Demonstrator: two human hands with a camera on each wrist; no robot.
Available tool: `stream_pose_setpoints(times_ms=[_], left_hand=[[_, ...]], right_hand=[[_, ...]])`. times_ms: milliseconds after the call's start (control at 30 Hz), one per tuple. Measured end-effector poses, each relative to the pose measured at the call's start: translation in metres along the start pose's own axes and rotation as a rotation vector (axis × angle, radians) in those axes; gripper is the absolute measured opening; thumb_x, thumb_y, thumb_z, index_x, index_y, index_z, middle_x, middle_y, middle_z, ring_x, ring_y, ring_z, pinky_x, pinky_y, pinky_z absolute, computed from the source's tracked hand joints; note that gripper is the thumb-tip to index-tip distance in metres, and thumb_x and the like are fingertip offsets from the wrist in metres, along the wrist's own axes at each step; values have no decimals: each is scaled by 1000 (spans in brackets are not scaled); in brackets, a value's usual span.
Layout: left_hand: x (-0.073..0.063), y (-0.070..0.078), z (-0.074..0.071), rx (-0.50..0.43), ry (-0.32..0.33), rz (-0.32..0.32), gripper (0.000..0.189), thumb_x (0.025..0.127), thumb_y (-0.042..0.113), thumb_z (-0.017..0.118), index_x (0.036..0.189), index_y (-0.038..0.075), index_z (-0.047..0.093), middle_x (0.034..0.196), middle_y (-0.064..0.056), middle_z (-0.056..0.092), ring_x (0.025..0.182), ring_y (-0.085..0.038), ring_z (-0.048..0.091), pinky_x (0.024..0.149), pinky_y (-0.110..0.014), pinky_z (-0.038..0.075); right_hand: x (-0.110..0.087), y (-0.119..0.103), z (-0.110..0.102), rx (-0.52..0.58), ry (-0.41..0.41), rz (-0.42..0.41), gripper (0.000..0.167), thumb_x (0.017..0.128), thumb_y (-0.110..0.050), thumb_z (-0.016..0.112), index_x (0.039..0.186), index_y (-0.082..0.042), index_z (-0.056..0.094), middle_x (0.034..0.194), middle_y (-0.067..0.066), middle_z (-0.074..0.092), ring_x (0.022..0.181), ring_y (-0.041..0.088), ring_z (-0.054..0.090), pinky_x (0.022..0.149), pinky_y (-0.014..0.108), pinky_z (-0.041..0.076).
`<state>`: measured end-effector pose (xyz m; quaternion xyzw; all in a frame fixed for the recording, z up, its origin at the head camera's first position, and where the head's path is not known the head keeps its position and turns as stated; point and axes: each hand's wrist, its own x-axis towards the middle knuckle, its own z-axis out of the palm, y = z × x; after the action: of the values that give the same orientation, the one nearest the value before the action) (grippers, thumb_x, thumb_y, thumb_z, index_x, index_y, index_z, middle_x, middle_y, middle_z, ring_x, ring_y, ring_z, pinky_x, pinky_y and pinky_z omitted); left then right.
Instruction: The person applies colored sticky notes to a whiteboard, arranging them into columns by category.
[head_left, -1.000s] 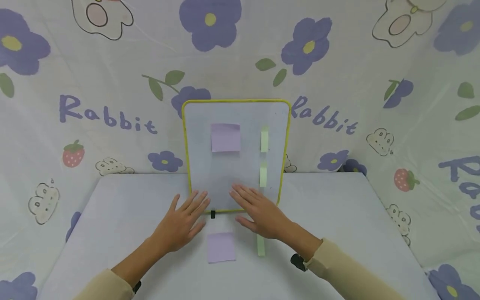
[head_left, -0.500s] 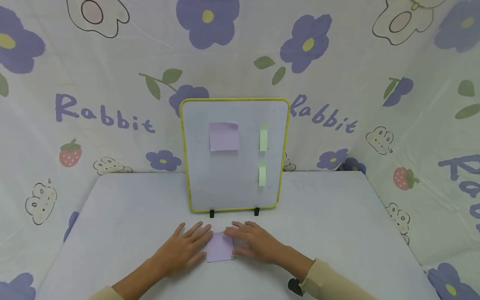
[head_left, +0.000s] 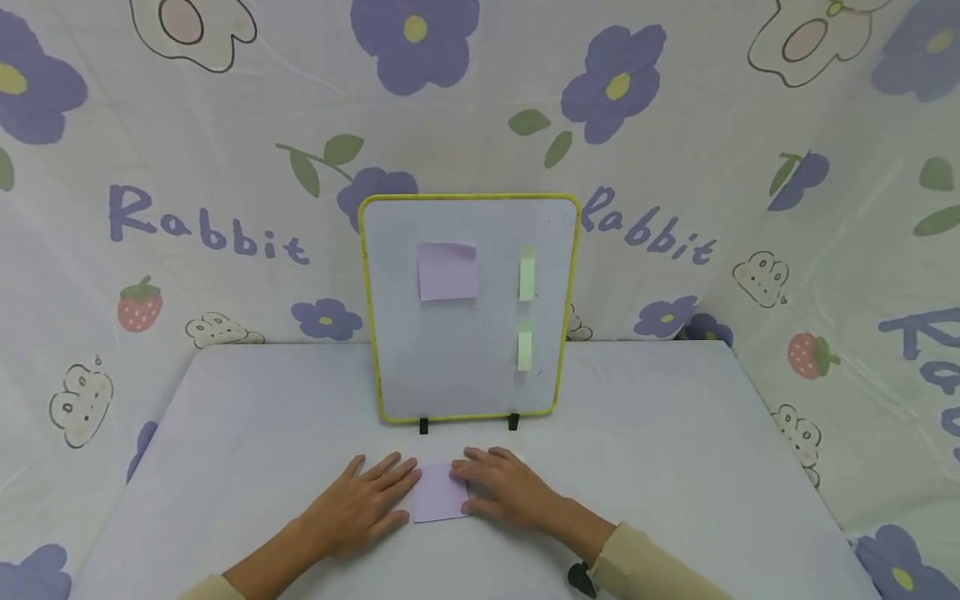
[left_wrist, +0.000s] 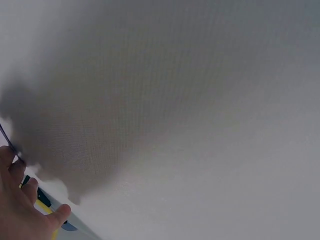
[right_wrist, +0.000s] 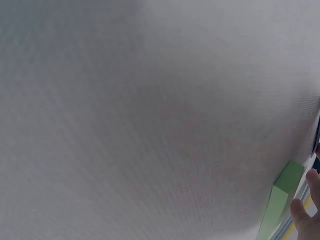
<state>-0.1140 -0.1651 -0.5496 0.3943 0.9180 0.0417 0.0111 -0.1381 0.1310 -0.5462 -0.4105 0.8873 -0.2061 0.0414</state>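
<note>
A purple sticky note pad point(head_left: 439, 493) lies flat on the white table in front of the whiteboard. My left hand point(head_left: 362, 507) rests palm down at its left side, fingers spread and fingertips at the pad's upper left edge. From the other side, my right hand point(head_left: 513, 493) reaches over the upper right corner with its fingertips, while its thumb lies by the right edge. In the right wrist view a green strip-shaped sticky note pad point(right_wrist: 275, 207) lies near the right fingers; in the head view the right hand hides it.
The yellow-framed whiteboard point(head_left: 450, 367) stands upright on small black feet point(head_left: 424, 426) behind the hands. A purple note point(head_left: 447, 272) and two narrow green notes, an upper strip point(head_left: 527, 275) and a lower strip point(head_left: 524, 348), stick to it. A patterned cloth point(head_left: 225, 125) hangs behind the table.
Both hands have come down from the whiteboard's lower edge to the purple pad on the table. Over the last half second they have barely moved. The right hand now covers the green pad.
</note>
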Motion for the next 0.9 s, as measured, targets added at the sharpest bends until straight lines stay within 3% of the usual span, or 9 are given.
stream_pose_setpoints(times_ms=[467, 900], left_hand=[[-2, 1, 2, -3, 21, 6, 58, 105, 45, 41, 153, 12, 40, 158, -4, 38, 145, -28, 35, 105, -61, 34], [-10, 2, -2, -7, 11, 16, 58, 105, 44, 43, 153, 13, 41, 157, -4, 39, 143, -27, 38, 103, -59, 37]], right_hand=[[-1, 1, 4, -13, 64, -50, 39, 90, -30, 74, 122, -8, 70, 136, 6, 62, 133, 28, 51, 106, 46, 41], [1, -3, 4, -53, 104, -34, 39, 89, -27, 75, 123, -8, 69, 131, 4, 65, 130, 26, 54, 101, 45, 44]])
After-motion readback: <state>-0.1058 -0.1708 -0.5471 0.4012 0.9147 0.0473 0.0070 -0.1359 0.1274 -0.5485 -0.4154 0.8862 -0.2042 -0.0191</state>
